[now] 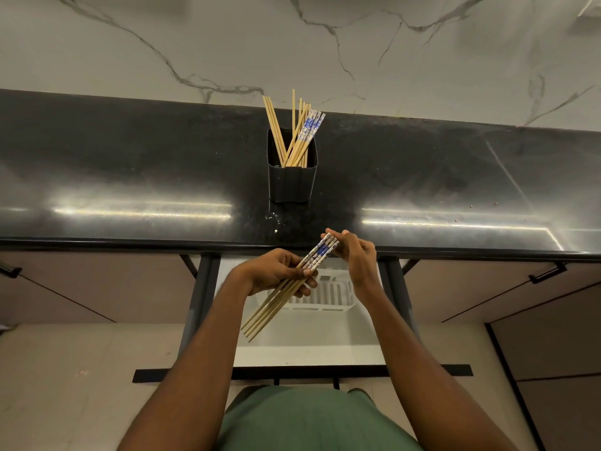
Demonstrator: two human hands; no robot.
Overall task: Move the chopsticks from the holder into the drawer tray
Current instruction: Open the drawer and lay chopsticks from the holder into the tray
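Head view: looking down over a black counter (130,164) edge at an open drawer (309,346) below; both bare hands share one bundle of chopsticks above it.

Left hand (276,271): curled around the middle of the held chopsticks (286,289); fingers closed on the shafts from beneath, thumb side on top; the plain tips stick out past it toward the lower left.

Held chopsticks: several thin straight sticks, pale wood with blue-and-white patterned upper ends; long axis runs on a diagonal from lower left to upper right; bundle sits directly over the tray, not yet touching it.

Tray (325,294): white plastic, slotted floor, raised rim; lies in the back of the white drawer, just under and slightly right of the bundle; its long side seems to run left to right, so I judge the sticks need turning flatter before they go down.

Holder (292,180): dark, squarish, matte-sided cup standing upright on the counter, well apart from the hands; remaining chopsticks (294,138) lean inside it, some plain, some patterned; the task is only part done.

Right hand (353,255): fingertips pinched on the patterned ends, likely squaring them up; nearer the holder than the left hand.

Counter: glossy speckled stone with streaks of reflected light; veined marble wall (325,43) behind.
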